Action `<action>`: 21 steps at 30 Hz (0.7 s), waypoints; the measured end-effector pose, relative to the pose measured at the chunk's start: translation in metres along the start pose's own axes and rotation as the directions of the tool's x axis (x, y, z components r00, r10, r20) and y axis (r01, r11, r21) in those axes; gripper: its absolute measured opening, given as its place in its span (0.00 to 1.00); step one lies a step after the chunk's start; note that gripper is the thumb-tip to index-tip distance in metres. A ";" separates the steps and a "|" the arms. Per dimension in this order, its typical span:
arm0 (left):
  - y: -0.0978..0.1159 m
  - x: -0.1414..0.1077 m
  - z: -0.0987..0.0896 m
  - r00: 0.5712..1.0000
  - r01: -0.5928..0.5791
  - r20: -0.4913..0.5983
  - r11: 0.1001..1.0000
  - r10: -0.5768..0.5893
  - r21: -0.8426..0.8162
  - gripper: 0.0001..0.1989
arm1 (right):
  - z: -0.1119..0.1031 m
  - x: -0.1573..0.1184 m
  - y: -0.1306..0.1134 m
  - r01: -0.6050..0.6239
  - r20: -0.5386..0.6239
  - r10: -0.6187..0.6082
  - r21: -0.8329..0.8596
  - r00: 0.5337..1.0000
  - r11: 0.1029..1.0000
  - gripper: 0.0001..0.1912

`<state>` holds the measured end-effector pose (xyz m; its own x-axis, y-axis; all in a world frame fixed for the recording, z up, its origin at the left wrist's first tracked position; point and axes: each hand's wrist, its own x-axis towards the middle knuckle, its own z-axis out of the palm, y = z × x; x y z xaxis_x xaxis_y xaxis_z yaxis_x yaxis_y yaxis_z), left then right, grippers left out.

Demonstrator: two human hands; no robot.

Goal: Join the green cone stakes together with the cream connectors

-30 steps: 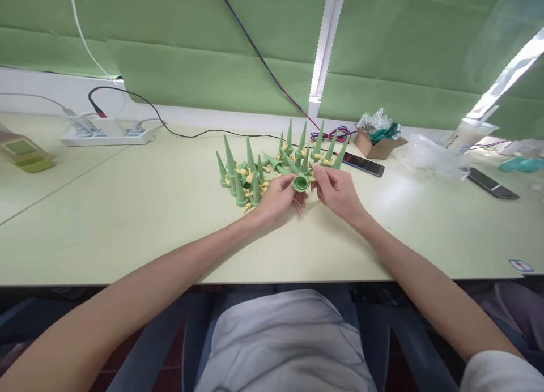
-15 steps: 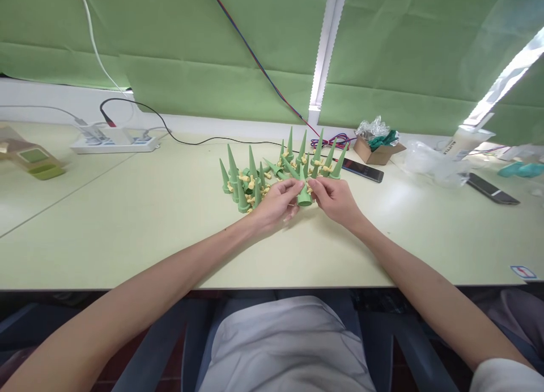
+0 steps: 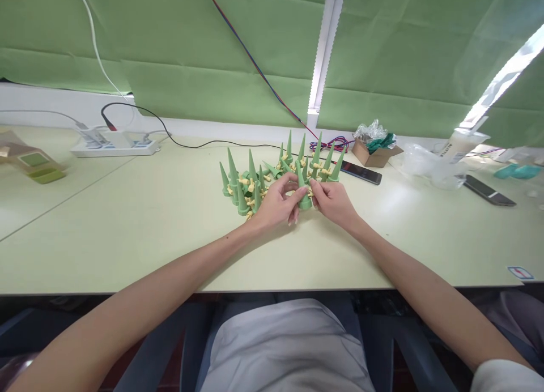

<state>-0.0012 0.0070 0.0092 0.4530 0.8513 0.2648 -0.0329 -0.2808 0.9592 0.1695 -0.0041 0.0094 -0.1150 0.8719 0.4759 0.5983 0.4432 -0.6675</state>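
Between my hands is a green plant watering spike (image 3: 302, 195), point upward, its wide collar toward me. My left hand (image 3: 280, 201) is closed around the spike's lower part from the left, with the thumb across the front. From the right, my right hand (image 3: 334, 202) pinches the small yellow valve (image 3: 310, 192) at the spike's side; the fingertips partly hide it. Just behind and to the left stand several similar green spikes (image 3: 241, 198) with yellow valves. Another group of spikes (image 3: 317, 154) stands behind my hands, with a few lying on their sides.
A phone (image 3: 361, 172) and a small cardboard box (image 3: 376, 154) with plastic and green material lie back right. Beyond are a plastic bag (image 3: 429, 165), a cup (image 3: 463, 143) and a dark phone (image 3: 488, 191). A power strip (image 3: 114, 149) with cables stands at the left rear.
The held spike has tipped more upright, so its open base no longer faces me. My left fingers have shifted around it; my right hand keeps its pinch.
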 end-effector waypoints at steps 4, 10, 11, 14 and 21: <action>-0.003 0.004 -0.002 0.999 0.014 -0.049 1.000 -0.014 -0.001 0.19 | 0.002 0.001 0.002 0.013 0.002 -0.013 0.014 1.000 1.000 0.29; -0.004 0.002 -0.002 0.994 -0.076 -0.073 0.994 0.082 0.083 0.17 | 0.001 0.000 0.002 0.031 0.052 -0.033 0.045 0.998 0.998 0.28; -0.003 0.000 -0.002 0.992 -0.097 -0.072 0.990 0.105 0.105 0.17 | 0.000 0.000 0.002 0.021 0.065 -0.025 0.062 0.998 0.998 0.29; -0.003 -0.004 0.000 0.986 -0.142 -0.061 0.974 0.155 0.176 0.16 | 0.000 0.000 0.004 -0.023 0.089 0.011 0.136 0.996 0.990 0.29; 0.002 -0.008 0.004 0.985 -0.149 -0.052 0.960 0.165 0.237 0.15 | 0.003 0.002 0.010 -0.087 0.039 0.080 0.256 0.996 0.963 0.30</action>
<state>-0.0010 -0.0019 0.0085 0.3941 0.8151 0.4245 0.1121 -0.5011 0.8581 0.1729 0.0026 0.0012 -0.0972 0.9120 0.3984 0.3826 0.4038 -0.8310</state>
